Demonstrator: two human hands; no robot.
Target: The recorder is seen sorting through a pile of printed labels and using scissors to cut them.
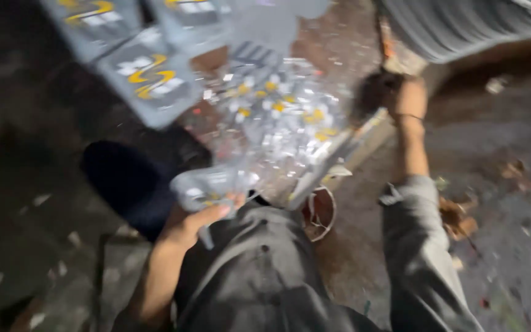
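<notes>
Both hands work a clear printed plastic sheet (278,117): left hand (195,221) clenched on its bunched corner, right hand (404,98) gripping the far edge; keep it taut.

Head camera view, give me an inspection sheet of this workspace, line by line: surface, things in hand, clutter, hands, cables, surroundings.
Surface: dark, gritty ground, dimly lit; picture blurred.
Things in hand: clear plastic sheet with small white and yellow pieces, stretched between both hands.
Clutter: grey printed packs at upper left; scraps and dry leaves on the right; a small round cup below the sheet.
Hands: left hand grips the sheet's bunched lower corner; right hand closed at its far edge; what else it grips is too blurred to tell.
Cables: nothing seen.
Surroundings: dark rounded shape at left; striped grey cloth at top right.
</notes>
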